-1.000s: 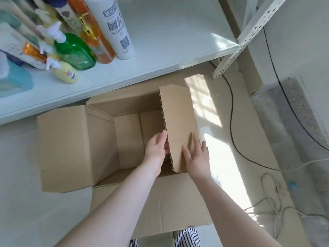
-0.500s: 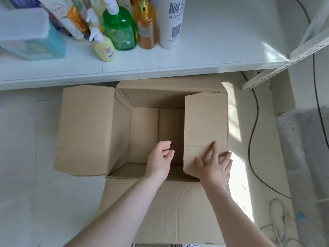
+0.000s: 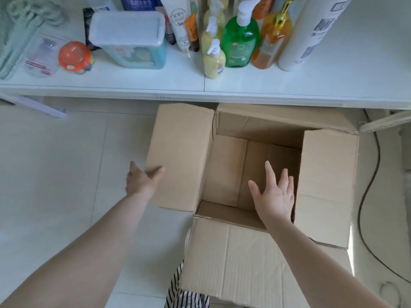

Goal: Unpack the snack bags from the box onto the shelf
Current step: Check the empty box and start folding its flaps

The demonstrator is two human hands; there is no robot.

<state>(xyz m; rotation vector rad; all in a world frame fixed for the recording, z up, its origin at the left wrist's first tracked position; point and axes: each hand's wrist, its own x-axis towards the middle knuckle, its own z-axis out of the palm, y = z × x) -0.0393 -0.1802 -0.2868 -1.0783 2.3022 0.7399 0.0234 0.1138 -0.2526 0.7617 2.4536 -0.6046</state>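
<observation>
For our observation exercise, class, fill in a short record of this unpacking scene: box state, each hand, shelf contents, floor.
box: cardboard box on the floor, all four flaps folded out; no snack bags visible inside
left hand: left hand grips the corner of the left flap, thumb on top
right hand: right hand open, fingers spread, over the box opening
shelf: white shelf beyond the box, holding a green pump bottle, a yellow pump bottle and a lidded tub
floor: black cable right of the box
</observation>
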